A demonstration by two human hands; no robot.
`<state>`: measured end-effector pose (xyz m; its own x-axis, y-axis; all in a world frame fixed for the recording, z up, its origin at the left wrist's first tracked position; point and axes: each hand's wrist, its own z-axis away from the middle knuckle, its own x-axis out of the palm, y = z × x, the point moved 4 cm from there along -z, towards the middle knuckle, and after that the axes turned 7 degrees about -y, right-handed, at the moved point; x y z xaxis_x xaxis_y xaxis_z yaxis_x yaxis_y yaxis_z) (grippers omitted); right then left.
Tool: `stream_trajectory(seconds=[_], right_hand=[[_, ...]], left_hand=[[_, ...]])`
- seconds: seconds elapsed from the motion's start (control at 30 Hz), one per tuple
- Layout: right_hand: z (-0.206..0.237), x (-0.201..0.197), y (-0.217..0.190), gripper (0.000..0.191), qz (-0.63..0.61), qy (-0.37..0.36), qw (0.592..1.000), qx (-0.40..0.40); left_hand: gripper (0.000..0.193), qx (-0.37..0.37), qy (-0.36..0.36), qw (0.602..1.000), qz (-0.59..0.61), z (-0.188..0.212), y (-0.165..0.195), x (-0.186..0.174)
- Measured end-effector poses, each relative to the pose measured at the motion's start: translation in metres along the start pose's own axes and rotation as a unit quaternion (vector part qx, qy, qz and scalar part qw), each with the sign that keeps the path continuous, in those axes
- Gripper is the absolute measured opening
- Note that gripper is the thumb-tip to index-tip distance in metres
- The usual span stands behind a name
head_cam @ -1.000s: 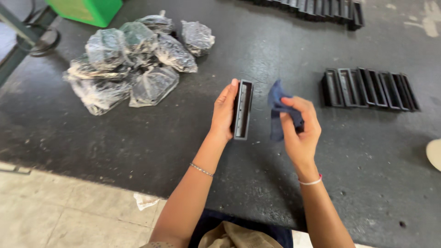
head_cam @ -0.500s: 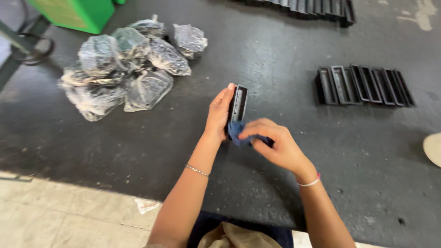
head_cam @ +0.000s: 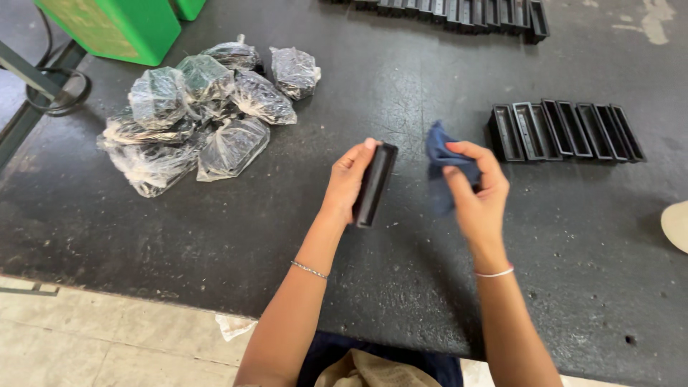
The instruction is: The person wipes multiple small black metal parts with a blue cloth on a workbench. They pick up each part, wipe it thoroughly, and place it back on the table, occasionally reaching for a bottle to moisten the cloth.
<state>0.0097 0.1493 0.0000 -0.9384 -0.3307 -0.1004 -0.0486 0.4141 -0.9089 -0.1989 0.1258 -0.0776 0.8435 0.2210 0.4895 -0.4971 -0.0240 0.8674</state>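
Wiping step: a black tray [head_cam: 374, 183] is being gripped at centre frame by left-hand fingers [head_cam: 356, 159]; a blue cloth [head_cam: 446, 154] is being pinched by right-hand fingers [head_cam: 479, 154], apart, needing contact again.

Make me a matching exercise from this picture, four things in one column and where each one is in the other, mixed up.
Things:
1. black tray
2. blue cloth
3. plastic bags
4. green box

Places:
A. heaped on the dark table, far left
B. in the right hand
C. at the top left corner
D. in the left hand

Pairs: 1-D, 2-B, 3-A, 4-C
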Motion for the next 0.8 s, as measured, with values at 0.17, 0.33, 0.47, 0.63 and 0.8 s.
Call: stream_trajectory(seconds=[0.17,0.33,0.47,0.63,0.8], right_hand=[[0.011,0.027,-0.017,0.026,0.17,-0.02,0.973,-0.155],[0.017,0.047,-0.022,0.033,0.204,-0.129,0.955,-0.174],[0.028,0.065,-0.023,0.034,0.097,-0.339,0.926,-0.133],[0.026,0.045,-0.007,0.028,-0.004,-0.355,0.935,-0.006],[0.006,0.019,0.017,0.028,-0.121,-0.097,0.987,0.052]], left_hand=[[0.026,0.025,-0.057,0.998,-0.005,0.002,-0.021,0.022],[0.026,0.086,-0.037,0.996,0.005,-0.006,-0.021,0.011],[0.028,0.085,0.055,0.994,0.039,-0.012,-0.006,-0.014],[0.031,0.063,0.052,0.987,0.137,-0.013,0.0,-0.026],[0.042,0.068,-0.063,0.98,0.174,-0.01,0.004,-0.018]])
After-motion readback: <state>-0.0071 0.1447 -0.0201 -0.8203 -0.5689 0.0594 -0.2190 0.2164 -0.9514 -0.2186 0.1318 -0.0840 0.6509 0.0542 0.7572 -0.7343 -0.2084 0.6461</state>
